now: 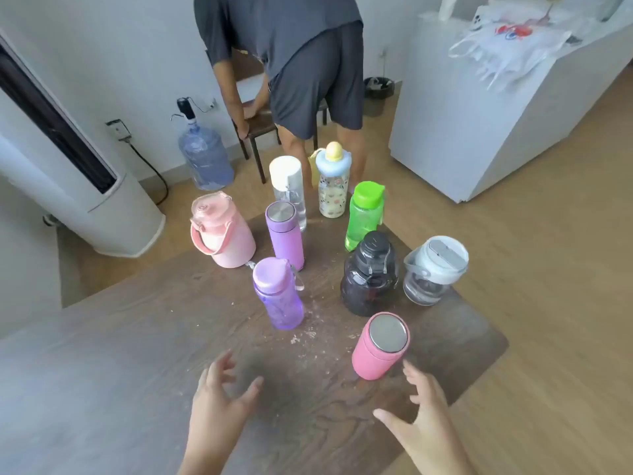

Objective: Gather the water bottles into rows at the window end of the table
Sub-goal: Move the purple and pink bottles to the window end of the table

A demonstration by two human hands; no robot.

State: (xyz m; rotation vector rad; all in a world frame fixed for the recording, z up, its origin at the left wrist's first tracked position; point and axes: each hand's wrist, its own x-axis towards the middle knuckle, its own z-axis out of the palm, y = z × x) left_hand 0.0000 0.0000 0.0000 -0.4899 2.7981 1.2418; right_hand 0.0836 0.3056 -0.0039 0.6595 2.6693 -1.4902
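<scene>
Both hands hover empty with fingers spread, the right hand [423,421] just beside the pink flask [380,346], likely to nudge it forward, the left hand [219,402] over bare surface [102,371]; the other bottles [286,240] already cluster upright at the far end

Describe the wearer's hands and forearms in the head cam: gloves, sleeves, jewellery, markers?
Both are bare. The left hand and right hand wear no gloves, and no rings, watch, wristbands or tracking markers are visible. No sleeve shows on either forearm up to the bottom edge of the frame. Nails look short and unpainted, though motion blur softens the fingertips. No cables or straps are attached.
</scene>
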